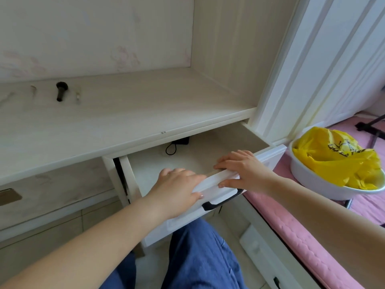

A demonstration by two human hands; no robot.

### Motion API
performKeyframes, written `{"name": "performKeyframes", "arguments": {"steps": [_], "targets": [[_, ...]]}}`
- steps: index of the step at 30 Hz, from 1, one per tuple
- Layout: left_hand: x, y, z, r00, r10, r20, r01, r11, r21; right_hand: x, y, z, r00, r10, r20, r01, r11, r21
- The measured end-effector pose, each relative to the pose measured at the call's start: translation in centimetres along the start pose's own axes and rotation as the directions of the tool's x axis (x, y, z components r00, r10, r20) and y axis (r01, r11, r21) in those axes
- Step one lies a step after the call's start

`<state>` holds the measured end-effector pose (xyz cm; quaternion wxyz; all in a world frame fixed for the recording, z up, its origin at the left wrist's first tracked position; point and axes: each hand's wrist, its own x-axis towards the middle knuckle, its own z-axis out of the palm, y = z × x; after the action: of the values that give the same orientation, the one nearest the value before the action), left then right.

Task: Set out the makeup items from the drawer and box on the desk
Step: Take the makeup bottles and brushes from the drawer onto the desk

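Pale wood table (125, 113) is seen under floral wallpaper, a black brush (61, 91) lying far left. Below, the open drawer (212, 182) is gripped at its front edge by left hand (177, 195) and right hand (241, 172). Inside, a dark corded item (177, 143) is half hidden.

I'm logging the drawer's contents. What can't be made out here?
- Drawer rear: hidden under the desk; only a black item with a cord shows, kind unclear.
- Front floor: behind both hands on its front edge.
- Small items on the desk: too blurred to name.
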<state>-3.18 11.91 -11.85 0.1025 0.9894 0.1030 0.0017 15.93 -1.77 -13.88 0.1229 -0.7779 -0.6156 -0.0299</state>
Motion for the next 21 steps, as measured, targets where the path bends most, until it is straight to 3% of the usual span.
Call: {"name": "performKeyframes", "arguments": {"steps": [4,8,16,21], "targets": [[0.8,-2.0,-0.8,0.982,-0.057,-0.179,0.095,0.972,0.216,3.0,-0.8,0.1,0.993,0.025,-0.115,-0.024,1.000,0.012],[2.0,-4.5,-2.6,0.968,-0.121,-0.222,0.193,0.919,0.344,6.2,-1.9,-1.1,0.998,-0.008,-0.068,-0.003,0.988,-0.153],[4.3,-7.9,-4.9,0.947,-0.265,-0.179,0.316,0.866,0.387,11.5,-1.9,-1.6,0.997,0.017,0.072,0.007,0.949,-0.316],[4.9,-9.2,-5.0,0.934,-0.335,-0.122,0.357,0.885,0.298,13.4,-1.7,-0.8,0.994,0.040,0.097,-0.014,0.967,-0.254]]}}
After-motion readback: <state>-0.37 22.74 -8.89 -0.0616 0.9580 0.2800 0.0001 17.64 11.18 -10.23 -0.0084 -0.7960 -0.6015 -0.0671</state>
